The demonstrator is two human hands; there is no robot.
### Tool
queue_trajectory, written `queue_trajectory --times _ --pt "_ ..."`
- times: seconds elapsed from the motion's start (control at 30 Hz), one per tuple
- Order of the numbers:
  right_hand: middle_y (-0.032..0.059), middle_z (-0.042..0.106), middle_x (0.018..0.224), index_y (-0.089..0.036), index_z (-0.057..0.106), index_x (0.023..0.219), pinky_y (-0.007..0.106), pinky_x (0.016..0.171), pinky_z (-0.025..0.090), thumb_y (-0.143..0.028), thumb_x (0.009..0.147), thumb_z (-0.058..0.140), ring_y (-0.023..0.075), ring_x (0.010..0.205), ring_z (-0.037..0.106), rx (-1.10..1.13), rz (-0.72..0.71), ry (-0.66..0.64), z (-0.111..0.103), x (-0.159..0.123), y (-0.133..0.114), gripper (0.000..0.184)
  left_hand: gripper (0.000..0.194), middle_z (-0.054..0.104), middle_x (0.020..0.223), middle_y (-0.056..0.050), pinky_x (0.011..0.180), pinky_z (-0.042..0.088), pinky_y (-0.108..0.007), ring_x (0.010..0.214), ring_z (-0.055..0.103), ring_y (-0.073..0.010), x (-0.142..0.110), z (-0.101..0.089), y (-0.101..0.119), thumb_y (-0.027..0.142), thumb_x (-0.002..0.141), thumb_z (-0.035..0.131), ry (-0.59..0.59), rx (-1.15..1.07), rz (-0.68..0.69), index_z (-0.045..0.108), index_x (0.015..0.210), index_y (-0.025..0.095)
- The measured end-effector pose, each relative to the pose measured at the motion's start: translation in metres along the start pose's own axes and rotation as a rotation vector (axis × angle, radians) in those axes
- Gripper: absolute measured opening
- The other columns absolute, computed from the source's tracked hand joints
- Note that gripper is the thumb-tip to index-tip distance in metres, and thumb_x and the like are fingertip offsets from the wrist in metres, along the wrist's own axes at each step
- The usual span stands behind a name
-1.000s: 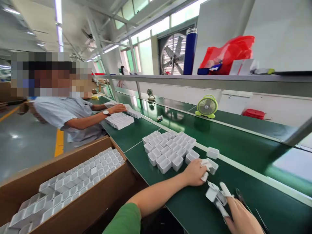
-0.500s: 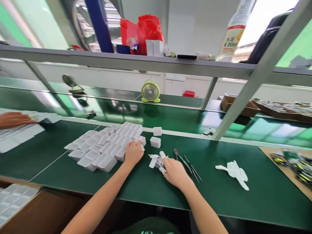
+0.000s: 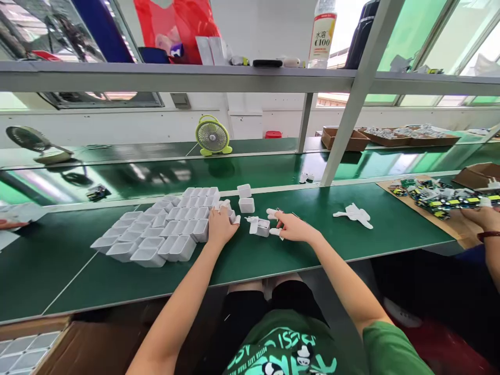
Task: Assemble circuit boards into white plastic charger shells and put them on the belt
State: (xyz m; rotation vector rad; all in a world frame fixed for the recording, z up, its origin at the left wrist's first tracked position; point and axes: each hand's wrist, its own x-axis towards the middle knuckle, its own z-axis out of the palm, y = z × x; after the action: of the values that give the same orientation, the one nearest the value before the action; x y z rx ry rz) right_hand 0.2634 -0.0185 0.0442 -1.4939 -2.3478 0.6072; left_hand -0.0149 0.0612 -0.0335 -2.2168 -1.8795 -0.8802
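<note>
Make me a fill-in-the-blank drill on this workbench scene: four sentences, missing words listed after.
1. A small white box-shaped plastic piece lies ____ the person's left hand and right hand.
2. In the picture, the left hand is at the ____ (left or right) edge of the cluster of white rectangular plastic boxes.
3. The round lime-green desk fan shows ____ feet.
4. On the tall clear plastic bottle, "C" precedes the number ____.

Missing words: between; right; two; 100.

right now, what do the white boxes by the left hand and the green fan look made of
White boxes: likely satin moulded plastic, given thin, smooth, matching walls. Green fan: probably plastic, from its even colour; the sheen is hard to judge.
</note>
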Motion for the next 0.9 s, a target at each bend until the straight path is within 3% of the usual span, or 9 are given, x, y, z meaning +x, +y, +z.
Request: queue_trajectory --times 0.2,0.33,0.47,0.63,0.77,0.9 --pt "0.0098 0.064 0.127 -0.020 0.055 0.137 0.044 0.090 0.058 -0.035 0.099 0.063 0.0227 0.104 0.067 -0.007 0.185 0.173 -0.033 0.018 0.042 0.041 0.050 0.053 0.140 -0.013 0.106 0.046 -0.056 0.128 0.053 -0.0328 0.003 0.000 0.003 0.040 0.094 0.066 0.028 -0.133 -0.086 0.052 0.136 0.018" --pt "0.0103 0.063 0.131 -0.019 0.059 0.132 0.046 0.092 0.059 -0.036 0.099 0.063 0.0240 0.109 0.066 -0.031 0.345 0.264 -0.049 0.035 0.078 0.037 0.064 0.053 0.136 -0.020 0.102 0.049 -0.054 0.122 0.056 -0.0361 0.003 -0.005 0.006 0.037 0.085 0.072 0.008 -0.228 -0.135 0.047 0.138 0.013" --pt "0.0100 0.064 0.129 -0.018 0.060 0.129 0.047 0.093 0.059 -0.037 0.098 0.065 0.0246 0.110 0.066 -0.069 0.489 0.292 -0.051 0.058 0.103 0.036 0.070 0.052 0.133 -0.027 0.096 0.053 -0.055 0.117 0.060 -0.0417 0.000 -0.011 0.009 0.028 0.075 0.070 -0.029 -0.313 -0.176 0.044 0.137 0.008" --pt "0.0102 0.063 0.131 -0.018 0.060 0.129 0.048 0.094 0.058 -0.038 0.098 0.065 0.0255 0.112 0.066 -0.125 0.661 0.319 -0.046 0.104 0.117 0.037 0.064 0.057 0.128 -0.022 0.101 0.052 -0.059 0.124 0.057 -0.0435 -0.002 -0.021 0.019 0.034 0.076 0.067 -0.002 -0.444 -0.186 0.047 0.133 0.013" --pt "0.0103 0.063 0.131 -0.018 0.060 0.129 0.048 0.094 0.058 -0.038 0.098 0.065 0.0256 0.113 0.065 -0.147 0.756 0.363 -0.045 0.149 0.119 0.037 0.058 0.060 0.125 -0.017 0.110 0.047 -0.060 0.131 0.053 -0.0417 -0.004 -0.029 0.022 0.035 0.078 0.064 0.118 -0.537 -0.161 0.047 0.131 0.018" --pt "0.0105 0.062 0.133 -0.019 0.061 0.128 0.048 0.095 0.057 -0.037 0.098 0.064 0.0254 0.113 0.065 -0.151 0.789 0.409 -0.043 0.188 0.114 0.035 0.069 0.059 0.122 -0.016 0.107 0.051 -0.058 0.123 0.060 -0.0380 -0.009 -0.032 0.018 0.028 0.074 0.065 0.254 -0.609 -0.102 0.041 0.137 0.018"
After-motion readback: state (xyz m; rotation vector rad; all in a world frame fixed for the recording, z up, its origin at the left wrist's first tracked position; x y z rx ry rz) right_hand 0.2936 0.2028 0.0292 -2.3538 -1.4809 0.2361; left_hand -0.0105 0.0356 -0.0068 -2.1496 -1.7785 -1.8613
